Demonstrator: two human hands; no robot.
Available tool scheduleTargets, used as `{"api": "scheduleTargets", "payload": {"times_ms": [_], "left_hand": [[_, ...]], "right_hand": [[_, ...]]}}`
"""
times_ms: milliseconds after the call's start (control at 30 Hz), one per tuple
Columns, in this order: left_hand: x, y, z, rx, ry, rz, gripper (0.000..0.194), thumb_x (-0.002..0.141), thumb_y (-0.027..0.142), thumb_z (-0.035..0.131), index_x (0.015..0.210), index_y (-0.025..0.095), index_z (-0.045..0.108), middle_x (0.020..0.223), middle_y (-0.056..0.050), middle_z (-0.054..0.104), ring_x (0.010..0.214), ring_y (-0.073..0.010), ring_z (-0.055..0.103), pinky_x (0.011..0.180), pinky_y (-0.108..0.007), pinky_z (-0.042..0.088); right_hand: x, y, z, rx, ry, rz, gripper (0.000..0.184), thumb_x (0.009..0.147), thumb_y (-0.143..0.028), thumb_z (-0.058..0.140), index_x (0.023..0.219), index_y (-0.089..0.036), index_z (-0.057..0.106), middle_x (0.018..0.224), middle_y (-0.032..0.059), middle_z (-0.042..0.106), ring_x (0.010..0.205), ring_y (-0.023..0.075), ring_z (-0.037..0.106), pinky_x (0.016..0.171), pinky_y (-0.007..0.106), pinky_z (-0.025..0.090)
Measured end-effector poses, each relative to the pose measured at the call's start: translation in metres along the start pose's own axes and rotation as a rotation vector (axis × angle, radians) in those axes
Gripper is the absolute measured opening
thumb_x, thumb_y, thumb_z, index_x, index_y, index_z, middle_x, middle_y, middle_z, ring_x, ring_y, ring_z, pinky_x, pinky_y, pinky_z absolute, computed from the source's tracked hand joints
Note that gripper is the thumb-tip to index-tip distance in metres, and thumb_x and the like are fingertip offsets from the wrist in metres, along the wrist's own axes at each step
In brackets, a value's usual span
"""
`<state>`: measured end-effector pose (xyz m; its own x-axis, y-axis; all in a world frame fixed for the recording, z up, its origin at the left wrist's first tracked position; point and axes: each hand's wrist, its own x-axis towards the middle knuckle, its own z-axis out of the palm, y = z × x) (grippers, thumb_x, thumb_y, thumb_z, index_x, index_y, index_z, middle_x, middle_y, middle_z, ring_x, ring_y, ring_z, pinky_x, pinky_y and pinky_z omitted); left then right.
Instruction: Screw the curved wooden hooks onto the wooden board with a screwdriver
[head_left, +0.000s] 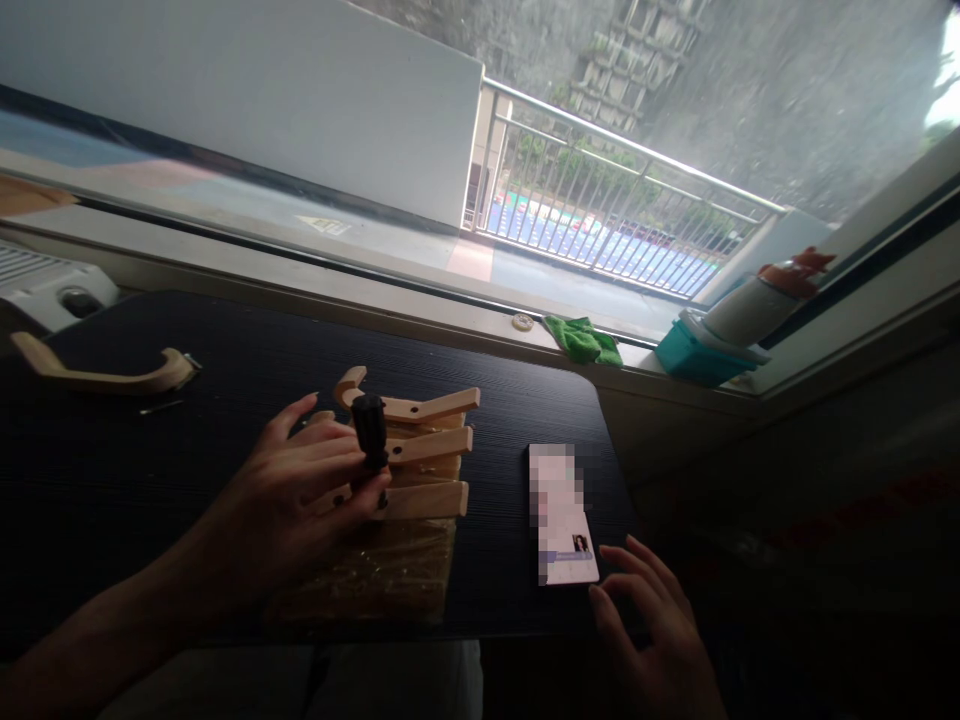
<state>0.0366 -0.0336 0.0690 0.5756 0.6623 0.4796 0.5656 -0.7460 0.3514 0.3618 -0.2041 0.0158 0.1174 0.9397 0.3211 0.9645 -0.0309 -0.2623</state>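
Note:
My left hand [300, 470] is closed around a black screwdriver [369, 425], its handle pointing up between thumb and fingers and its tip hidden. Under this hand lie three pale wooden hooks [431, 443], side by side, with dark screws or holes in them. They rest on a brown board or package [390, 570] with a shiny, film-like surface. To the right, my right hand [652, 610] is open with bent, parted fingers, beside the lower corner of a phone [562, 520] with its screen lit and partly blurred.
Another wooden hook [105, 378] and a thin metal piece [161, 407] lie left on the dark table [217, 350]. Along the window sill are a tape roll [523, 322], a green cloth [583, 340] and a teal box [697, 350] with a bottle. A white appliance [52, 285] stands far left.

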Motion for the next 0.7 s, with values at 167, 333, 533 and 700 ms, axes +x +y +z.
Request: {"api": "scheduleTargets", "payload": {"times_ms": [167, 333, 533, 700], "left_hand": [[-0.0002, -0.002, 0.0019, 0.011, -0.014, -0.013, 0.012, 0.083, 0.03, 0.052, 0.08, 0.027, 0.063, 0.088, 0.005, 0.067, 0.089, -0.0144, 0.06, 0.111, -0.041, 0.015], [-0.0038, -0.0039, 0.004, 0.025, 0.008, -0.004, 0.014, 0.084, 0.031, 0.052, 0.079, 0.026, 0.063, 0.082, 0.005, 0.067, 0.082, -0.0136, 0.06, 0.11, -0.042, 0.017], [-0.0035, -0.0033, 0.0036, 0.006, 0.036, 0.018, 0.011, 0.083, 0.029, 0.053, 0.082, 0.027, 0.063, 0.082, 0.007, 0.067, 0.084, -0.0134, 0.061, 0.11, -0.043, 0.017], [-0.0004, -0.0015, 0.0022, -0.005, 0.04, 0.017, 0.011, 0.082, 0.029, 0.053, 0.082, 0.027, 0.064, 0.082, 0.007, 0.068, 0.082, -0.0134, 0.061, 0.11, -0.041, 0.017]], "right_hand": [[-0.0006, -0.002, 0.0006, 0.022, 0.009, 0.017, 0.016, 0.083, -0.037, 0.055, 0.077, -0.026, 0.064, 0.11, 0.0028, 0.066, 0.117, 0.0285, 0.048, 0.087, 0.049, 0.047], [-0.0012, -0.0087, 0.0033, 0.098, 0.014, 0.084, 0.018, 0.083, -0.037, 0.054, 0.075, -0.025, 0.064, 0.11, 0.0043, 0.065, 0.119, 0.0282, 0.045, 0.091, 0.049, 0.043], [0.0006, -0.0054, 0.0038, 0.096, -0.011, 0.083, 0.019, 0.083, -0.037, 0.054, 0.076, -0.024, 0.066, 0.11, 0.0054, 0.065, 0.12, 0.0282, 0.046, 0.093, 0.048, 0.043], [0.0027, -0.0058, 0.0019, 0.073, -0.014, 0.072, 0.02, 0.083, -0.037, 0.053, 0.077, -0.023, 0.066, 0.111, 0.0061, 0.065, 0.119, 0.0288, 0.047, 0.091, 0.048, 0.045]]}}
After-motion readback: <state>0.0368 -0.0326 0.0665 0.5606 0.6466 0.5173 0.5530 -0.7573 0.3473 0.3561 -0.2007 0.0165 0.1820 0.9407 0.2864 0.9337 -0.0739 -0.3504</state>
